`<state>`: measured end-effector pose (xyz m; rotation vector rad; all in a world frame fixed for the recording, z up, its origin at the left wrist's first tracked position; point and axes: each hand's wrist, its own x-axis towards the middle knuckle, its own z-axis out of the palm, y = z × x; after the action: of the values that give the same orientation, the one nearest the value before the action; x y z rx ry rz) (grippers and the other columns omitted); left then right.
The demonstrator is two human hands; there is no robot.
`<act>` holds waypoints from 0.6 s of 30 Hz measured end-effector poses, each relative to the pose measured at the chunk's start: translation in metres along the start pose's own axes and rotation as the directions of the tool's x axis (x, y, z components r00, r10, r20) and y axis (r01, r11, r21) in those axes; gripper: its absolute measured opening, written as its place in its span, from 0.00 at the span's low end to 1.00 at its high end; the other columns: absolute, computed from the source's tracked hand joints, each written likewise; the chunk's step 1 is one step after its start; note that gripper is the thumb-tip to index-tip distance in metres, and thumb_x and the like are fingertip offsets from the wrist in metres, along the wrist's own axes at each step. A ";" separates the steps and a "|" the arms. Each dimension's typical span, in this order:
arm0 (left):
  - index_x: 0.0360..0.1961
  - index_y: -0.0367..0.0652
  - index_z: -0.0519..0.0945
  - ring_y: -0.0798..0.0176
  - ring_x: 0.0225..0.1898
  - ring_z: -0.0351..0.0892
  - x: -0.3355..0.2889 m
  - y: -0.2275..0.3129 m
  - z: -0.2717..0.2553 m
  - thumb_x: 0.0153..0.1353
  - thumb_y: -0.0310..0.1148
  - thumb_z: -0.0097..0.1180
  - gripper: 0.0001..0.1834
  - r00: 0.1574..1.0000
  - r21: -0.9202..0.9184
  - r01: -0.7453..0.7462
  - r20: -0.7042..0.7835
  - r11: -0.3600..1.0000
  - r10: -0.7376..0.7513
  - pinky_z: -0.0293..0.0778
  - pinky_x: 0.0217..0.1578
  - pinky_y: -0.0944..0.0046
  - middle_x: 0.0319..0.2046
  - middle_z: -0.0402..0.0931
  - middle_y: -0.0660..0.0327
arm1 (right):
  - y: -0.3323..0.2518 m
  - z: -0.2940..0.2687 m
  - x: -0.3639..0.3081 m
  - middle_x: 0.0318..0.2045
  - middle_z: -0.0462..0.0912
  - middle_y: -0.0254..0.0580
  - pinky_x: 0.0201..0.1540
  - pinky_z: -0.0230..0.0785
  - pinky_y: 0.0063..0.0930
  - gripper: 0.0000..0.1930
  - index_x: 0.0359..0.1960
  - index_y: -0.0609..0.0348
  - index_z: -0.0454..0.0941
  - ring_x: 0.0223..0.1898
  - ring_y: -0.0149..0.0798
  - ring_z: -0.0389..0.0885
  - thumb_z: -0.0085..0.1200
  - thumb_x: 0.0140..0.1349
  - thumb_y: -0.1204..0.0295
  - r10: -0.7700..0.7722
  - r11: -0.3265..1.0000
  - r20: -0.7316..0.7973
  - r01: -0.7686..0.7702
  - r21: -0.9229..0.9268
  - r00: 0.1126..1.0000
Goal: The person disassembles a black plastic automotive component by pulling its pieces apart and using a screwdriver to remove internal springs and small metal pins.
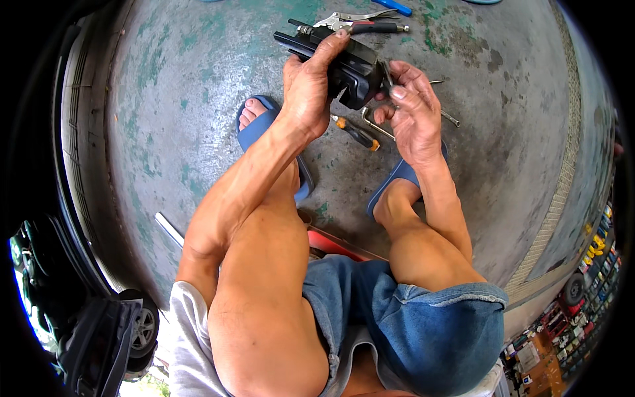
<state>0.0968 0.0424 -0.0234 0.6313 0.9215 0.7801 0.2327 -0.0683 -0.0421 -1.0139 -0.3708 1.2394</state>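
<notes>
My left hand (309,92) is closed around a bulky black part (357,69), shaped like a brake caliper, and holds it above the floor. Its thumb lies along the top, while the other fingers are hidden beneath. At the part's right end, my right hand (418,116) pinches a slim dark metal piece (387,76) between thumb and fingers. Whether that piece is joined to the black part, I cannot tell. Just below on the floor lie a screwdriver (357,134) with an orange and black handle and a bent metal wrench (378,124).
Beyond the part lie locking pliers (347,16), a black-sleeved tool (380,28) and a blue-handled tool (395,6). A metal rod (450,118) is right of my right hand. My blue sandals (256,129) flank the tools. Something red (334,243) sits beneath me; a car wheel (143,329) shows lower left.
</notes>
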 end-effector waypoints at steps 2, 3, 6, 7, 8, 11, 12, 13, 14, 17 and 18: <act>0.42 0.36 0.81 0.63 0.35 0.85 0.000 -0.001 0.001 0.64 0.42 0.64 0.18 1.000 -0.021 0.003 0.011 1.000 -0.003 0.81 0.41 0.62 0.36 0.84 0.57 | 0.004 0.009 0.002 0.52 0.75 0.45 0.37 0.78 0.30 0.34 0.61 0.66 0.70 0.44 0.38 0.81 0.71 0.57 0.64 -0.128 0.957 0.002 0.124 -0.263 0.992; 0.43 0.36 0.81 0.63 0.35 0.85 0.000 -0.001 0.001 0.63 0.42 0.65 0.18 1.000 -0.042 0.006 0.025 0.999 -0.005 0.81 0.41 0.61 0.36 0.84 0.57 | 0.005 0.010 0.002 0.52 0.75 0.45 0.40 0.79 0.30 0.40 0.62 0.67 0.69 0.46 0.39 0.81 0.76 0.53 0.59 -0.252 0.830 0.036 0.235 -0.506 0.967; 0.42 0.36 0.83 0.68 0.34 0.83 -0.007 0.002 0.007 0.62 0.36 0.67 0.14 0.991 0.042 -0.068 0.118 0.997 0.062 0.80 0.40 0.64 0.36 0.84 0.60 | 0.005 0.008 0.006 0.56 0.75 0.53 0.49 0.78 0.35 0.52 0.64 0.68 0.68 0.51 0.45 0.81 0.81 0.41 0.50 -0.271 0.683 0.080 0.250 -0.686 0.959; 0.43 0.35 0.83 0.69 0.35 0.83 -0.009 0.002 0.006 0.61 0.35 0.68 0.15 0.989 0.061 -0.071 0.135 0.996 0.063 0.80 0.39 0.65 0.36 0.84 0.61 | 0.005 0.008 0.007 0.57 0.74 0.56 0.51 0.78 0.37 0.52 0.63 0.68 0.68 0.52 0.47 0.81 0.82 0.40 0.50 -0.284 0.598 0.116 0.271 -0.754 0.952; 0.43 0.35 0.83 0.69 0.35 0.83 -0.010 0.002 0.006 0.61 0.35 0.68 0.15 0.989 0.061 -0.073 0.134 0.995 0.064 0.80 0.39 0.65 0.36 0.84 0.61 | 0.000 0.005 0.009 0.56 0.76 0.48 0.53 0.78 0.33 0.50 0.66 0.65 0.65 0.53 0.39 0.81 0.82 0.44 0.60 -0.262 0.487 0.185 0.295 -0.822 0.947; 0.44 0.35 0.83 0.69 0.36 0.82 -0.011 0.002 0.007 0.61 0.36 0.69 0.16 0.989 0.088 -0.046 0.147 0.995 0.033 0.80 0.39 0.66 0.37 0.84 0.61 | -0.004 0.011 0.003 0.52 0.78 0.57 0.53 0.77 0.39 0.54 0.65 0.65 0.66 0.52 0.50 0.82 0.83 0.37 0.54 -0.271 0.457 0.219 0.325 -0.828 0.937; 0.45 0.36 0.83 0.70 0.36 0.82 -0.011 0.002 0.008 0.62 0.37 0.70 0.17 0.984 0.123 -0.079 0.169 0.989 0.058 0.80 0.39 0.66 0.37 0.84 0.62 | -0.005 0.011 0.004 0.52 0.78 0.57 0.53 0.77 0.39 0.54 0.65 0.65 0.66 0.52 0.50 0.82 0.83 0.37 0.54 -0.273 0.459 0.221 0.328 -0.826 0.936; 0.45 0.36 0.83 0.70 0.36 0.82 -0.010 0.001 0.008 0.62 0.38 0.70 0.18 0.978 0.157 -0.111 0.192 0.981 0.080 0.80 0.40 0.65 0.37 0.84 0.62 | -0.006 0.010 0.004 0.52 0.79 0.56 0.53 0.77 0.39 0.53 0.65 0.65 0.65 0.51 0.49 0.82 0.83 0.38 0.57 -0.255 0.491 0.187 0.294 -0.820 0.949; 0.47 0.37 0.82 0.70 0.38 0.81 -0.011 0.002 0.008 0.62 0.42 0.71 0.20 0.975 0.149 -0.078 0.219 0.986 0.044 0.79 0.41 0.66 0.38 0.84 0.63 | -0.006 0.009 0.005 0.51 0.80 0.55 0.53 0.77 0.38 0.52 0.65 0.64 0.65 0.51 0.48 0.83 0.83 0.38 0.59 -0.237 0.522 0.153 0.258 -0.813 0.959; 0.48 0.37 0.81 0.70 0.40 0.80 -0.007 -0.002 0.004 0.61 0.44 0.71 0.23 0.955 0.146 -0.175 0.268 0.974 0.131 0.78 0.43 0.66 0.39 0.82 0.64 | -0.009 0.012 0.004 0.51 0.81 0.53 0.53 0.77 0.37 0.49 0.64 0.64 0.66 0.50 0.44 0.84 0.81 0.41 0.63 -0.221 0.588 0.128 0.237 -0.773 0.967; 0.48 0.37 0.81 0.70 0.40 0.80 -0.007 -0.003 0.003 0.61 0.44 0.71 0.23 0.955 0.147 -0.181 0.264 0.973 0.138 0.78 0.43 0.66 0.39 0.82 0.64 | -0.010 0.013 0.002 0.51 0.81 0.53 0.53 0.77 0.37 0.49 0.64 0.64 0.66 0.50 0.44 0.84 0.81 0.41 0.63 -0.221 0.589 0.135 0.243 -0.771 0.966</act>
<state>0.0971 0.0347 -0.0209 0.9423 0.7119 0.7488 0.2301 -0.0609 -0.0277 -1.6342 -1.1083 0.8234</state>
